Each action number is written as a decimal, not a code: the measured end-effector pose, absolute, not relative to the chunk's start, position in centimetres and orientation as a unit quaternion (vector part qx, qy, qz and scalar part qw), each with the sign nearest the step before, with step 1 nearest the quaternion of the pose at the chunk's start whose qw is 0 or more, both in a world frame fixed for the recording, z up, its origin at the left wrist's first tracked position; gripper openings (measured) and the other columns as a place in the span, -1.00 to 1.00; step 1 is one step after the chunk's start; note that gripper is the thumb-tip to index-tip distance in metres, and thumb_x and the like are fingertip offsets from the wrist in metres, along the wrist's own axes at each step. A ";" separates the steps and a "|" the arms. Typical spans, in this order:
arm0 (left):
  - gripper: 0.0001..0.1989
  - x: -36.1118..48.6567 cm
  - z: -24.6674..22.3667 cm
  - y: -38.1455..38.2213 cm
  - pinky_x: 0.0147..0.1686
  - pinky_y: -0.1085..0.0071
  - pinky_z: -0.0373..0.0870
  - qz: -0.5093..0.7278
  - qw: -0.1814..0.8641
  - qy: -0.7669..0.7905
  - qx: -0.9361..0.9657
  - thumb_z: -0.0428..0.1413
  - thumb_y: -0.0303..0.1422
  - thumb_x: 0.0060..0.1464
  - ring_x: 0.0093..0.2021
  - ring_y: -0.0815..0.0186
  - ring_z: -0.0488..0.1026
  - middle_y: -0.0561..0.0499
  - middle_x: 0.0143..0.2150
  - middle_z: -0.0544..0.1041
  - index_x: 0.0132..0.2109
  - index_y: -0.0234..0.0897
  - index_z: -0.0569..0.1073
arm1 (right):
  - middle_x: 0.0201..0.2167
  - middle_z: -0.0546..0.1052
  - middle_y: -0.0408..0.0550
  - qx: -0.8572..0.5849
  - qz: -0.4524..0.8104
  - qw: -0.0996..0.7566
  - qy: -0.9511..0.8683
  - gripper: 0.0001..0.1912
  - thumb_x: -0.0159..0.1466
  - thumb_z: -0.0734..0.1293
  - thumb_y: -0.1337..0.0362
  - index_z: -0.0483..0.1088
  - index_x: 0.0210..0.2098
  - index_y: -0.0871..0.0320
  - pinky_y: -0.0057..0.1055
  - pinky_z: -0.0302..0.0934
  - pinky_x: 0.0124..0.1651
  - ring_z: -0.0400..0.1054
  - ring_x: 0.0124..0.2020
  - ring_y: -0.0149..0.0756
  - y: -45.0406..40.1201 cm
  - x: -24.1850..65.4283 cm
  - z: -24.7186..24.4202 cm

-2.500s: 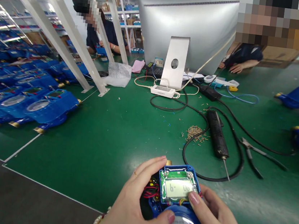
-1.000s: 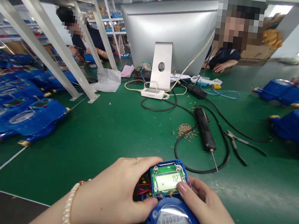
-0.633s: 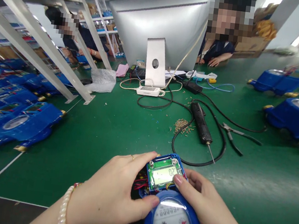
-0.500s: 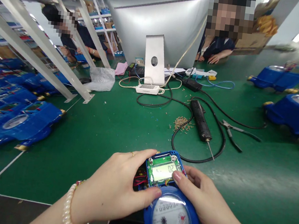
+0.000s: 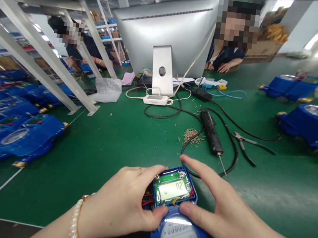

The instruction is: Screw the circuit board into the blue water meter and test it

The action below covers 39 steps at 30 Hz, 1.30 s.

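Observation:
A blue meter (image 5: 182, 235) with a round dial is at the bottom centre, near the table's front edge. Its upper part is a square blue housing with a green circuit board and a lit display (image 5: 173, 190). My left hand (image 5: 126, 198) grips the housing's left side, thumb at the lower edge, fingers over the top corner; red and black wires show beside it. My right hand (image 5: 218, 201) is spread at the right side, thumb touching the meter between display and dial, index finger stretched out above the housing's top right corner.
Beyond the meter lie a black electric screwdriver (image 5: 211, 132) with its looping cord, a pile of small screws (image 5: 192, 136) and pliers (image 5: 245, 145). A monitor (image 5: 166, 31) stands behind. Blue meters (image 5: 29, 136) line the left, others (image 5: 311, 124) the right. Two people sit across.
My right hand has opened, its index finger now stretched out and its thumb moved off the display's corner to below it. The display's characters look different. The view has shifted slightly.

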<state>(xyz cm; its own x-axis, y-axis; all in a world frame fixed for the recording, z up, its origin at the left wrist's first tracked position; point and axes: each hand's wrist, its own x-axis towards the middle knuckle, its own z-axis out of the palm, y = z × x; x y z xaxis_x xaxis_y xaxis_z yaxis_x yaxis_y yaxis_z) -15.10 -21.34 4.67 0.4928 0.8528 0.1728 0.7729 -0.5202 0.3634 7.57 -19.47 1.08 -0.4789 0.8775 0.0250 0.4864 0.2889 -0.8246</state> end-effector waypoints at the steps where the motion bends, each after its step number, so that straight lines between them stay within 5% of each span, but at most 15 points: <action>1: -0.41 -15.1 4.6 -21.4 -0.41 0.40 0.45 0.168 0.113 0.476 0.856 0.20 -0.32 -0.15 -0.37 0.27 0.50 0.02 -0.22 0.53 0.07 -0.28 0.26 | 0.20 0.21 -0.15 -0.412 0.399 0.235 -0.784 -0.32 0.15 0.37 0.10 0.06 0.21 -0.11 -0.20 0.07 0.24 0.12 0.20 -0.22 -18.9 7.6 1.6; 9: -0.36 -15.5 4.6 -21.5 -0.27 0.39 0.49 0.154 0.101 0.476 0.860 0.22 -0.31 -0.13 -0.31 0.25 0.50 -0.08 -0.15 0.52 0.11 -0.38 0.25 | 0.02 0.39 -0.17 -0.378 0.366 0.208 -0.824 -0.44 0.11 0.42 0.20 0.24 0.08 -0.01 -0.39 0.22 0.07 0.31 0.01 -0.32 -17.4 7.2 3.5; 17: -0.42 -14.9 5.7 -21.5 -0.33 0.38 0.45 0.109 0.188 0.524 0.824 0.15 -0.32 -0.10 -0.28 0.21 0.49 0.00 -0.13 0.50 0.11 -0.17 0.23 | -0.05 0.42 -0.15 -0.425 0.451 0.219 -0.753 -0.48 0.04 0.45 0.24 0.32 0.00 -0.02 -0.37 0.28 -0.01 0.34 -0.06 -0.25 -17.7 6.7 3.3; 26: -0.28 -16.2 6.3 -21.8 0.12 0.30 0.29 0.076 0.263 0.529 0.803 0.16 -0.29 -0.06 0.12 0.23 0.30 0.08 0.18 0.29 0.25 -0.05 0.07 | -0.06 0.42 -0.16 -0.441 0.476 0.224 -0.727 -0.50 0.03 0.45 0.25 0.34 -0.03 -0.04 -0.32 0.30 -0.01 0.35 -0.07 -0.23 -17.9 6.5 3.2; 39: -0.38 -15.4 5.3 -21.3 -0.20 0.37 0.45 0.139 0.206 0.497 0.831 0.18 -0.33 -0.10 -0.21 0.21 0.49 -0.04 -0.09 0.50 0.15 -0.28 0.25 | -0.06 0.41 -0.08 -0.440 0.489 0.238 -0.715 -0.49 0.03 0.45 0.26 0.34 -0.02 0.02 -0.23 0.29 0.02 0.33 -0.05 -0.16 -18.2 6.4 3.2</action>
<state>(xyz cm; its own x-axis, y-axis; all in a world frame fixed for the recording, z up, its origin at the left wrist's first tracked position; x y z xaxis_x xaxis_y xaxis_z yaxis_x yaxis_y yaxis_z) -15.43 -21.35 5.33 0.4665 0.8841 0.0265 0.7699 -0.4206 0.4799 6.35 -18.17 3.24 -0.4999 0.8613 -0.0906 0.3968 0.1348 -0.9080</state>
